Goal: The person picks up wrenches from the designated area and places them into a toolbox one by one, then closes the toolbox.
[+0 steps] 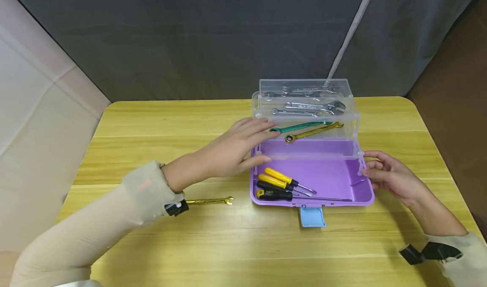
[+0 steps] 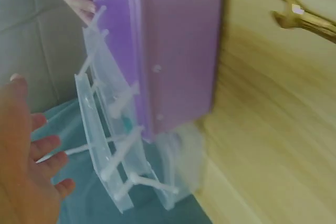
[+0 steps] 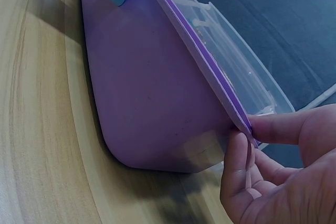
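A purple toolbox (image 1: 335, 183) stands with its clear tiered trays (image 1: 304, 118) raised at the back. My left hand (image 1: 237, 149) hovers at its left side, fingers outstretched and overlapping the trays in the head view. In the left wrist view that hand (image 2: 29, 161) holds nothing. At the right end my right hand (image 1: 392, 175) pinches the toolbox rim between thumb and fingers, plain in the right wrist view at the rim (image 3: 210, 80). A green wrench (image 1: 302, 127) and a gold wrench (image 1: 316, 132) lie in the lowest tray, silver wrenches (image 1: 304, 106) higher up.
Inside the purple base lie several screwdrivers, two yellow-handled (image 1: 277, 179) and others black-handled (image 1: 274, 194). A light blue latch (image 1: 313, 217) hangs at the front. Another gold wrench (image 1: 211, 201) lies on the wooden table (image 1: 228, 244), partly hidden behind my left wrist camera. A grey curtain (image 1: 190, 46) stands behind.
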Motion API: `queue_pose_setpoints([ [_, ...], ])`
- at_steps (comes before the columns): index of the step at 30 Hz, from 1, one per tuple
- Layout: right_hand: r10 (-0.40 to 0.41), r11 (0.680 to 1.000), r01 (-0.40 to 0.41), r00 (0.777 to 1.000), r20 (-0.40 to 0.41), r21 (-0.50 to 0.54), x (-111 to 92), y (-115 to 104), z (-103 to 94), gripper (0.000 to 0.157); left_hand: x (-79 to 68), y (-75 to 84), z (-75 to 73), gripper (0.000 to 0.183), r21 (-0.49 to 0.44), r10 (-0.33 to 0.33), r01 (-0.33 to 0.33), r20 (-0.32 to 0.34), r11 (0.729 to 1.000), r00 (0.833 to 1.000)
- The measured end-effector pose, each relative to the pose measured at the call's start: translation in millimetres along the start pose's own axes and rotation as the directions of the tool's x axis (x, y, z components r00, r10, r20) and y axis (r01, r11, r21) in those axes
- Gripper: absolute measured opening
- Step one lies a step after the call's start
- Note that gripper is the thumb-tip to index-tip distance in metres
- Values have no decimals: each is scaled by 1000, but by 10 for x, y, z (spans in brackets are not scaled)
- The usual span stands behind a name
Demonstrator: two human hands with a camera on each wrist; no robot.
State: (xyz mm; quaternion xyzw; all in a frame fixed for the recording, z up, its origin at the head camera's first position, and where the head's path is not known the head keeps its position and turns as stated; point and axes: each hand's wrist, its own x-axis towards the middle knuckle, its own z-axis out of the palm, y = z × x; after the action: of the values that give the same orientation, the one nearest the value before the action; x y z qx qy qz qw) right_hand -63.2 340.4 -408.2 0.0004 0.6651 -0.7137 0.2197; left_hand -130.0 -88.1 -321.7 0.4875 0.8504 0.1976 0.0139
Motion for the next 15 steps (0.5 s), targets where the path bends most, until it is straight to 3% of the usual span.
queue_pose_setpoints([
  [8,19,1000,-19,1000,-14,-5,9,-15,5,42,-414,-114,37,58,14,-2,2,-17,1000,1000],
  [15,21,1000,-21,1000,-19,-9,0,-13,-1,43,-690,-192,85,55,5,-36,36,10,999,999],
])
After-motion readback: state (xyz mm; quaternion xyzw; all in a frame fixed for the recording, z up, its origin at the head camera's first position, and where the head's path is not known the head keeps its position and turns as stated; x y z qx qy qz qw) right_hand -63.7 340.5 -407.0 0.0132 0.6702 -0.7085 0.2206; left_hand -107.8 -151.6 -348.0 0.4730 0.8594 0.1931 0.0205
